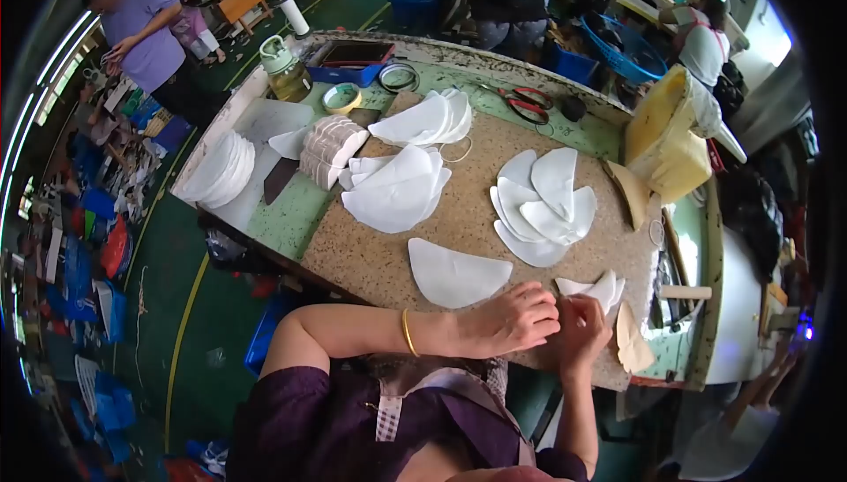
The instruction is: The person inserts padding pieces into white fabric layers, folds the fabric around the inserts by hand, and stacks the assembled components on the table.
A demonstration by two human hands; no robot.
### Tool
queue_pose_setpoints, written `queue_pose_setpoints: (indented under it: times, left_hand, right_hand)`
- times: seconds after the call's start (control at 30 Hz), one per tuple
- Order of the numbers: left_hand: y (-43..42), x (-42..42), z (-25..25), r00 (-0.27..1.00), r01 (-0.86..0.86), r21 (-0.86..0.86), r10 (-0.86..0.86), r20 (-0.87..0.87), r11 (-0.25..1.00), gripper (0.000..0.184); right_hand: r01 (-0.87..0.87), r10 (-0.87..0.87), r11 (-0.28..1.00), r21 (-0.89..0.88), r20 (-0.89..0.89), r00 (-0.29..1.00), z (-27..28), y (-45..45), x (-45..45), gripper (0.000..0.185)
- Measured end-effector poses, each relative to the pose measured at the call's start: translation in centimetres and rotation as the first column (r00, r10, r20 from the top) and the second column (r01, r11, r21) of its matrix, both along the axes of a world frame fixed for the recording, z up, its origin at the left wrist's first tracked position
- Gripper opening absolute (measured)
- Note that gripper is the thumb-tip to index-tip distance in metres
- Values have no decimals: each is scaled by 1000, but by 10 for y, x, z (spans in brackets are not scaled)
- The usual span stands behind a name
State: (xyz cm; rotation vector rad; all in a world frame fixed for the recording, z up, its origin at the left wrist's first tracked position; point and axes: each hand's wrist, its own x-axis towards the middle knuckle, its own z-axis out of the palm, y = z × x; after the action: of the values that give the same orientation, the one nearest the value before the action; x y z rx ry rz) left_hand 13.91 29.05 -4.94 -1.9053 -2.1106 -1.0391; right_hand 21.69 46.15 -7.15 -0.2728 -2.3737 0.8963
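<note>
My left hand [507, 321], with a gold bracelet at the wrist, has its fingers curled over the board's front edge. Close beside it, my right hand [584, 330] is closed too, just below small white folded pieces [605, 290]. What either hand grips is too hidden to tell. A single white half-round piece [454, 272] lies left of my hands on the speckled board [371, 257]. Overlapping white pieces are fanned out in a right group [545, 209], a left group [397, 189] and a back group [425, 119].
Around the board are a white stack [221, 169], a striped bundle [333, 149], tape [341, 98], red-handled scissors [529, 104], a bottle [285, 72] and a yellow container [668, 138]. A beige curved piece [628, 193] lies at the right. Other people stand beyond the table.
</note>
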Motion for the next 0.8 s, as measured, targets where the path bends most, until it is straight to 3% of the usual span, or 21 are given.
queue_pose_setpoints:
  times: [0.07, 0.17, 0.3, 0.33, 0.37, 0.4, 0.43, 0.47, 0.5, 0.53, 0.6, 0.63, 0.7, 0.73, 0.77, 0.8]
  left_hand:
    - [1, -2, 0, 999, -4, 8, 4, 37, 1000, 25]
    - [8, 0, -4, 998, -1, -9, 2, 63, 1000, 26]
    - [32, 10, -37, 999, -18, -39, 17, -36, 999, 34]
    - [35, 11, -50, 996, -52, -51, 48, -75, 997, 35]
    - [36, 11, -63, 990, -93, -65, 85, -115, 994, 36]
    - [34, 10, -63, 956, -112, -147, 66, -286, 983, 37]
    - [36, 11, -74, 965, -107, -65, 87, -248, 992, 37]
    - [43, 11, -93, 973, -99, 19, 100, -208, 995, 37]
    - [44, 11, -102, 979, -92, 109, 110, -172, 990, 37]
    - [32, 1, -41, 998, 58, -202, -56, 14, 978, 31]
    - [29, -1, 8, 909, 101, 20, -100, 405, 995, 25]
    - [22, -3, 21, 808, 72, 141, -141, 572, 987, 22]
    - [5, -7, 41, 658, -103, 233, -110, 745, 967, 15]
    - [-3, -8, 45, 570, -185, 272, -123, 813, 944, 12]
    - [-10, -11, 44, 603, -222, 292, -105, 791, 930, 11]
    - [-17, -13, 44, 635, -253, 312, -86, 767, 916, 10]
  right_hand:
    - [-56, 88, 963, -263, 112, 990, 4, 1, 5, 5]
    - [-137, 201, 805, -577, 49, 978, -2, 12, 9, 11]
    - [15, 73, 600, -800, 73, 995, -5, 19, 12, 18]
    - [-2, -2, 650, -760, -5, 1000, -1, 30, 12, 21]
    - [245, -355, 629, -738, 8, 935, 14, 43, 20, 23]
    - [175, -331, 899, -402, -360, 872, 36, 61, 25, 24]
    - [317, -309, 944, -91, -578, 755, 67, 76, 36, 27]
    - [591, -478, 807, -25, -616, 627, 88, 73, 44, 27]
    - [707, -496, 690, 151, -612, 615, 94, 81, 53, 23]
    - [493, -243, 847, 199, -680, 691, 79, 94, 53, 27]
    - [63, -61, 998, -24, -718, 693, 48, 61, 22, 29]
    - [108, -229, 957, -269, -476, 849, 34, 31, 13, 27]
    - [49, -197, 866, -497, -250, 948, 27, -19, 3, 25]
    - [-57, -121, 853, -519, -302, 946, 29, -41, -1, 23]
    - [-155, -56, 831, -534, -357, 932, 31, -57, -5, 21]
    - [-168, 3, 814, -556, -285, 958, 39, -62, -5, 23]
